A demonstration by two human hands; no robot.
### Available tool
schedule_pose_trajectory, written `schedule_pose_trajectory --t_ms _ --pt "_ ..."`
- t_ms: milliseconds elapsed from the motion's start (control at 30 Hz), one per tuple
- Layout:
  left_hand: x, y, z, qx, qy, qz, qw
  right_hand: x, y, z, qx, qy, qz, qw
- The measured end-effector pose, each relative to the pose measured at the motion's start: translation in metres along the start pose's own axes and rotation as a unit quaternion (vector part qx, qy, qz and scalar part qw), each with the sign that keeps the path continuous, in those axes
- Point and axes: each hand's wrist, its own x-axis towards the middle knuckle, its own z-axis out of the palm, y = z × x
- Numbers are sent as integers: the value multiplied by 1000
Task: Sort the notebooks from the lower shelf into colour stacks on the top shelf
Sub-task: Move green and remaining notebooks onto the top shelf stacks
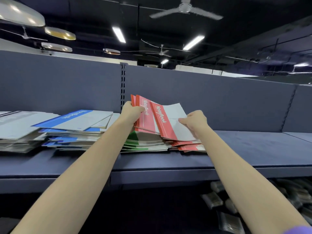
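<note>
While both arms reach up over the top shelf (253, 149), the left hand (130, 114) has its fingers and thumb curled round a small bunch of red notebooks (145, 115), tilted up on edge with the spines toward the back panel (67, 85). I count at least three red covers fanned out in that grip, and two of them show the white "NoteBook" lettering. The right hand (194, 122) pinches the pale cover of the nearest one at its right side, thumb on top, fingers tucked under.

So four colour stacks on the shelf, left to right:
- a grey/white stack (18, 132) at the far left, too blurry to count
- a blue stack (74, 129) just beside it, touching, pretty messy, with one blue-banded notebook lying on top at an angle
- a green stack (143, 142) right under the left hand, maybe five or six thick, can't say exactly
- a red stack (187, 145) touching the green one, directly below the held bunch

The held notebooks sit over the green and red stacks; their lower edges seem to touch the red stack, honestly hard to tell.

Below the shelf on the right there's a heap of clear-wrapped packets (224, 205), contents too dark to make out. Up above: two lit strip lights (119, 34) and one big ceiling fan (185, 10), plus a smaller one further back.
</note>
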Motion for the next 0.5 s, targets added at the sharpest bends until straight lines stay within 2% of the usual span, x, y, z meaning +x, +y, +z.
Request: schedule_pose_trajectory --t_ms 100,300,500 --pt "1 -1 -1 0 6 -16 1000 -3 12 -8 -151 12 12 988" --pt "2 1 -9 -89 32 -43 995 -8 18 -10 -269 19 5 963" --pt "-1 4 -13 -150 30 -56 987 -11 16 -11 -342 31 -3 939"
